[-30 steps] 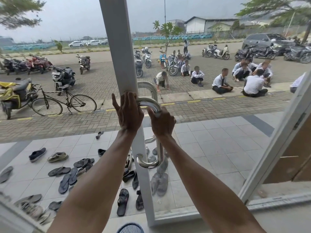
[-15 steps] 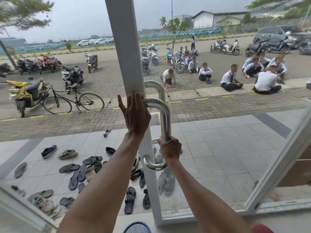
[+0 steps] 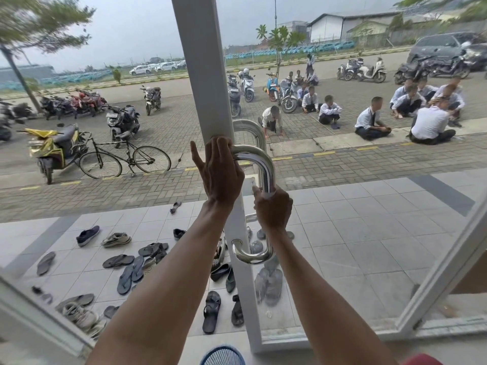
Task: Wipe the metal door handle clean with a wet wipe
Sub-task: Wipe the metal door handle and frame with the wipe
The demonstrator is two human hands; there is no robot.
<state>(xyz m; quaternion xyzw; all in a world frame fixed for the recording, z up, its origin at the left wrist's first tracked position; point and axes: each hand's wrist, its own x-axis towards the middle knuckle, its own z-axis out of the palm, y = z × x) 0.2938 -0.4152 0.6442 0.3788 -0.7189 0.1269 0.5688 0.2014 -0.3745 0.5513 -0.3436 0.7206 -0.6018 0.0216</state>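
The metal door handle [image 3: 266, 180], a polished curved bar, is fixed to the right face of the white door frame [image 3: 208, 75], rising from its lower mount to a bend at the top. The left hand [image 3: 220, 171] lies flat against the frame with its fingers [image 3: 224, 143] curled over the handle's upper horizontal part. Lower and to the right, the right hand [image 3: 272, 206] is closed around the vertical bar, a sliver of white wet wipe [image 3: 268, 195] showing above its fingers.
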